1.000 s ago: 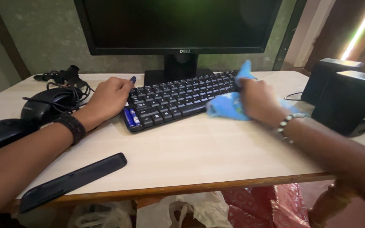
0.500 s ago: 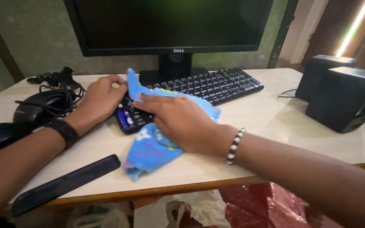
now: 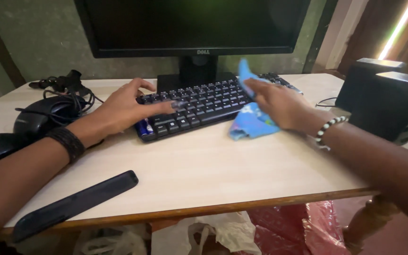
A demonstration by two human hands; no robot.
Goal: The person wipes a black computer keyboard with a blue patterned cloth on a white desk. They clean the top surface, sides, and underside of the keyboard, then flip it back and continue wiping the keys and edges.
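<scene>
A black keyboard (image 3: pixel 199 106) lies tilted on the pale wooden desk (image 3: pixel 204 170) in front of a dark monitor (image 3: pixel 190 26). My left hand (image 3: pixel 126 108) rests flat on the keyboard's left end, fingers spread over the keys. Two blue batteries (image 3: pixel 143 127) show at the keyboard's near left corner. My right hand (image 3: pixel 279 104) presses a blue cloth (image 3: pixel 251 120) against the keyboard's right part, the cloth's tip sticking up above my fingers. A beaded bracelet circles my right wrist.
A black mouse (image 3: pixel 43 118) with tangled cables sits at the left. A flat black bar (image 3: pixel 72 205) lies near the front edge. Two black speakers (image 3: pixel 393 101) stand at the right. Plastic bags (image 3: pixel 242 233) hang under the desk.
My right hand has swept the blue cloth from the keyboard's left end to its right part. My left hand has spread its fingers onto the keys.
</scene>
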